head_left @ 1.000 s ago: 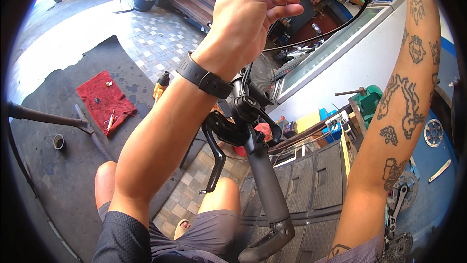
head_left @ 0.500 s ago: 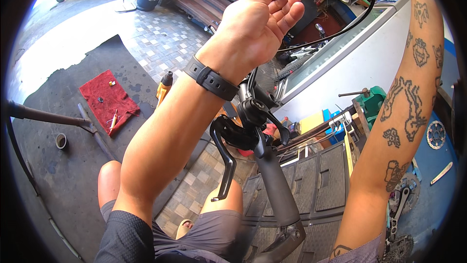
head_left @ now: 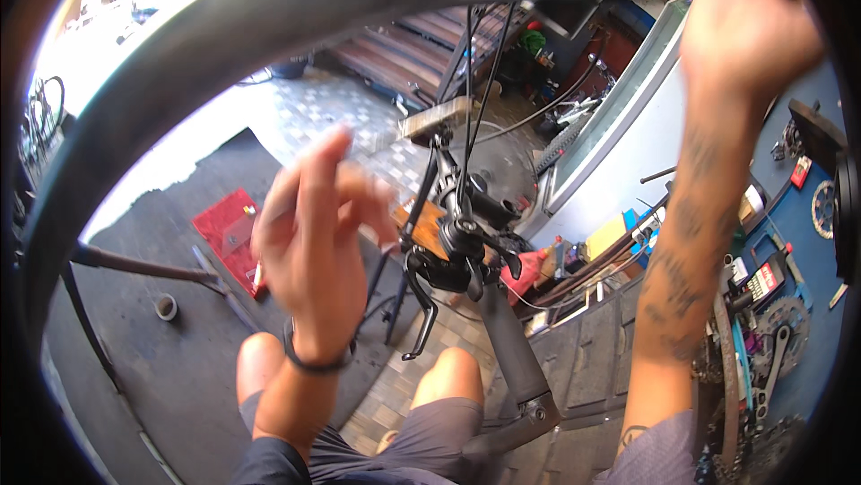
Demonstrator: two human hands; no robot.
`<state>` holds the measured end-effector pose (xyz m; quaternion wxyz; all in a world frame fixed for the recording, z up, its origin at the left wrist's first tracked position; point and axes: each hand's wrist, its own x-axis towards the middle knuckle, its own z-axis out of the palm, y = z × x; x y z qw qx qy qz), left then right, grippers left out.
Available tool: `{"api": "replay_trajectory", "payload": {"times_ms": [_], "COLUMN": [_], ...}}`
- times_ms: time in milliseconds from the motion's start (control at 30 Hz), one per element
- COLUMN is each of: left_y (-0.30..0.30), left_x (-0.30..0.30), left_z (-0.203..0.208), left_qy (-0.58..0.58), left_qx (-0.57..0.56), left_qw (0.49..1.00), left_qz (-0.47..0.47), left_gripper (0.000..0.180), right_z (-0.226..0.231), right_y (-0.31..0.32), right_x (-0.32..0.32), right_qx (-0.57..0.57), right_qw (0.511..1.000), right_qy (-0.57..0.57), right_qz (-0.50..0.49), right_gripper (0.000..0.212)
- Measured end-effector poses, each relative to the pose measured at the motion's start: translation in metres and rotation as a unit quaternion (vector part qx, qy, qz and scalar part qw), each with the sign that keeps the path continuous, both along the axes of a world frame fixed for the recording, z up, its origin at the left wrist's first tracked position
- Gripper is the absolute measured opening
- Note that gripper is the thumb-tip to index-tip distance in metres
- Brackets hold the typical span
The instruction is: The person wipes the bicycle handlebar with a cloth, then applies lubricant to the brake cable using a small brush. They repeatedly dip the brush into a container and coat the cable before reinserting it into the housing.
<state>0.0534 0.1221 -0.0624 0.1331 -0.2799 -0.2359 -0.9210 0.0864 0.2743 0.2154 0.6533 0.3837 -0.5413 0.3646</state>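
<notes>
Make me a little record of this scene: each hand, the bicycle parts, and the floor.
Left hand: raised, blurred, no held object visible
Right hand: raised at upper right; fingertips blurred, grasp unclear
Between forearms: black handlebar grip, brake lever
Across top: dark, blurred, tyre-like arc
Floor: dark mat bearing red cloth and small cup

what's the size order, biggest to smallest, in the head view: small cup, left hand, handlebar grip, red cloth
Largest: left hand
Middle: handlebar grip and red cloth, too alike to rank, with the cloth partly hidden
Smallest: small cup
</notes>
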Motion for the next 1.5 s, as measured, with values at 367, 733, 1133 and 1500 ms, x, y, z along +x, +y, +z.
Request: {"api": "replay_trajectory", "payload": {"times_ms": [367,733,1133,1500], "left_y": [-0.007,-0.006,-0.019,-0.017], "left_x": [0.092,0.066,0.044,0.043], "left_z": [0.063,0.054,0.053,0.054], "left_qy": [0.156,0.182,0.184,0.154], "left_qx": [-0.172,-0.254,-0.293,-0.343], "left_qw": [0.951,0.902,0.902,0.894], "left_qz": [0.203,0.297,0.256,0.245], "left_gripper": [0.080,0.062,0.058,0.056], "right_z": [-0.168,-0.149,-0.142,-0.178], "right_y": [0.002,0.016,0.048,0.037], "right_x": [0.084,0.094,0.069,0.092], "right_qx": [0.260,0.300,0.127,0.387], "right_qw": [0.939,0.900,0.962,0.903], "right_qy": [-0.216,-0.181,-0.203,-0.143], "right_qz": [-0.057,-0.260,-0.136,-0.116], "right_gripper": [0.072,0.031,0.011,0.038]}}
